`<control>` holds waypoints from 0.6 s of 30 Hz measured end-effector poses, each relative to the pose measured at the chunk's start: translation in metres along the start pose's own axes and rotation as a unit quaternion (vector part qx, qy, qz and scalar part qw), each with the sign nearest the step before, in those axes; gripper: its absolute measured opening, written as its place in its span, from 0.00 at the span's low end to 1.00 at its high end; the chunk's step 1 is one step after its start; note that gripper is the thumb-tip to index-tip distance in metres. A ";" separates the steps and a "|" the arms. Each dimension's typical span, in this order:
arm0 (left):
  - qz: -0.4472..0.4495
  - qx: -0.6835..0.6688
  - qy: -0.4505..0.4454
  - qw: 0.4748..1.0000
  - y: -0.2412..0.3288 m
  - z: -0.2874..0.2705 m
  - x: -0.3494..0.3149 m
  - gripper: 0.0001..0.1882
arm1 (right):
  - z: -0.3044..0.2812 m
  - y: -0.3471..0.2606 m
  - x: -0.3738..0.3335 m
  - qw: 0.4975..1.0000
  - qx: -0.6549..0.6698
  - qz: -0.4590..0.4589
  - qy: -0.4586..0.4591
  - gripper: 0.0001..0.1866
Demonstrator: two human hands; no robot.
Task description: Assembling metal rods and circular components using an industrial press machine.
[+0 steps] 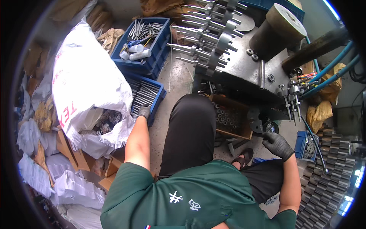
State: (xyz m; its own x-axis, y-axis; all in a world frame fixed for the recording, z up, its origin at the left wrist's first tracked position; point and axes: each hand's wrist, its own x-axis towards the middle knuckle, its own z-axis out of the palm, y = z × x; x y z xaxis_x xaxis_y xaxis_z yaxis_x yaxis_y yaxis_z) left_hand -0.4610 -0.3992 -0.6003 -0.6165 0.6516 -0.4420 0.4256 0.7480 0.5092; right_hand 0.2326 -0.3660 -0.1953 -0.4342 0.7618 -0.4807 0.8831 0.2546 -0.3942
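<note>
My left hand (pixel 144 111), in a grey glove, reaches into a blue crate (pixel 160 100) of slim metal shafts (pixel 145 92). Its fingertips merge with the shafts, so I cannot tell whether it grips one. On the right, my right hand (pixel 278 145) wears a dark glove and hovers by my right thigh with the fingers curled together; anything inside them is hidden. Just beyond it are a round metal part (pixel 271 127) and a grey disc (pixel 254 120). A cardboard box (pixel 244 131) of small metal rings lies between my knee and the bench.
A metal bench (pixel 244 72) carries a rack of shafts (pixel 213 42), a thick cylinder (pixel 274 34) and loose bearings (pixel 271 78). A white sack (pixel 89 84) leans at left beside a blue bin (pixel 148 65). Stacked metal cylinders (pixel 324 179) and a small blue bin (pixel 301 143) stand at right.
</note>
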 end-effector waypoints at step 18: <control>-0.117 0.066 0.035 0.990 -0.091 -0.091 0.043 0.31 | -0.090 -0.134 0.180 0.836 -0.234 -0.202 0.453 0.18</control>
State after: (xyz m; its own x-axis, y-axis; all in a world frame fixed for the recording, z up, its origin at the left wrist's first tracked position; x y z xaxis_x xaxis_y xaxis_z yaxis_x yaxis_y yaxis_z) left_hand -0.5867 -0.4510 -0.5986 -0.7507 0.4522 -0.4816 0.3459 0.8902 0.2966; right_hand 0.0522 -0.2094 -0.1585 -0.5877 0.6422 0.4921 0.7621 0.6437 0.0700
